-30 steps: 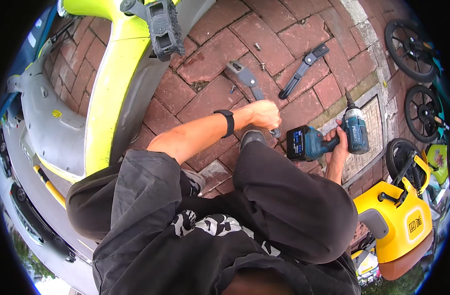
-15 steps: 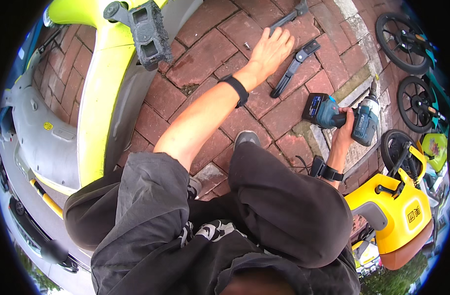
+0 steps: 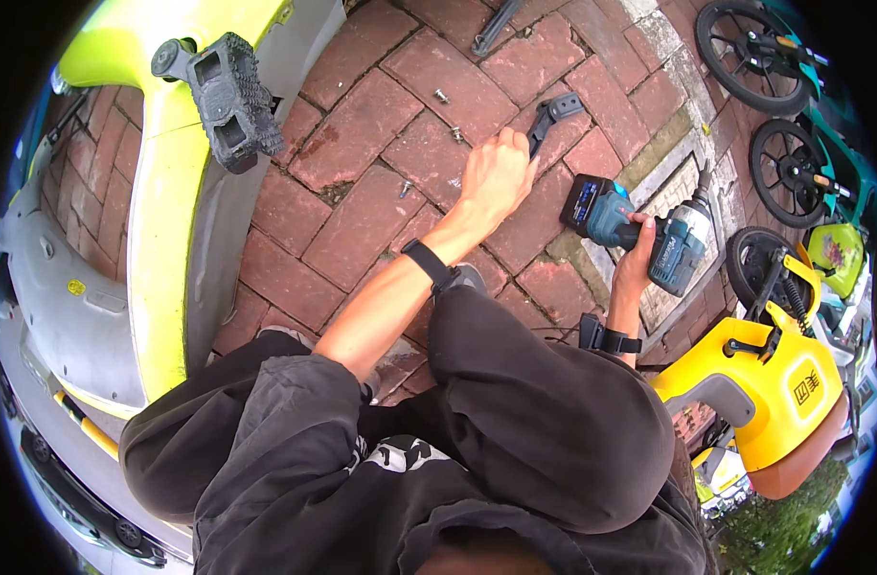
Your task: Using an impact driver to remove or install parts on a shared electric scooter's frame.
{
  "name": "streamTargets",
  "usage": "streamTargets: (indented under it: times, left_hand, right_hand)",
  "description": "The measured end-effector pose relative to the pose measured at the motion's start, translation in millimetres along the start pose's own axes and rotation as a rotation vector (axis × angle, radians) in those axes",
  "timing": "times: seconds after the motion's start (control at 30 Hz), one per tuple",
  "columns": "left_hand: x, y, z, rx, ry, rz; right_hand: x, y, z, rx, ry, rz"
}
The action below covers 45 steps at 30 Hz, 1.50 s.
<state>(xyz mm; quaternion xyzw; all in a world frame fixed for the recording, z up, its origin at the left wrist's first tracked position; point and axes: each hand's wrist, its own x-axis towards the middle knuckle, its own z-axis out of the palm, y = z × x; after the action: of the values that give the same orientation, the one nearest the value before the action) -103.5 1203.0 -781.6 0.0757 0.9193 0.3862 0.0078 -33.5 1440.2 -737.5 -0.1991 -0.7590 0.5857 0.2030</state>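
My right hand [image 3: 634, 257] is wrapped round the grip of a teal and black cordless drill [image 3: 676, 251], its tip pointing away from me. The drill's dark battery [image 3: 592, 203] faces left. My left hand [image 3: 496, 180], its fingers curled, is closed on the near part of a black jointed bar [image 3: 551, 117] that looks like a kickstand. My palm and fingers hide its lower end. A second dark bar [image 3: 496, 27] lies farther away on the bricks, partly cut off by the frame. Loose screws lie left of my left hand: one screw [image 3: 442, 96], another [image 3: 457, 134] and a smaller one [image 3: 405, 190].
A lime-yellow and grey bike frame [image 3: 165, 240] with a black pedal [image 3: 232, 101] is at the left. Red brick paving [image 3: 366, 216] spreads between my feet and the bars. A light metal-edged cover [image 3: 663, 201] lies under the drill. Yellow [image 3: 745, 383] and teal [image 3: 845, 163] bikes stand at the right.
My left hand has come back from the far bar to the nearer jointed bar, its fingers now curled. The right hand keeps the drill. The whole view has shifted slightly, showing more screws.
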Motion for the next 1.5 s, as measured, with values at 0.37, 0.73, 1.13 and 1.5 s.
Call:
streamTargets:
  times: [0.37, 0.73, 1.13, 1.5]
  left_hand:
    - [-33, 28, -69, -0.599, 0.167, 0.225]
    - [-34, 13, -38, -0.980, -0.121, 0.475]
    - [-68, 2, -221, -0.842, 0.332, -0.064]
    - [-64, -54, -185, -1.275, 0.511, 0.086]
  right_hand:
    - [-59, 43, -30, -0.306, 0.005, -0.034]
    - [-100, 55, 24, -0.268, -0.354, 0.248]
    - [-70, 49, 225, -0.416, -1.347, -0.652]
    - [-63, 5, 188, -0.033, -0.886, -0.001]
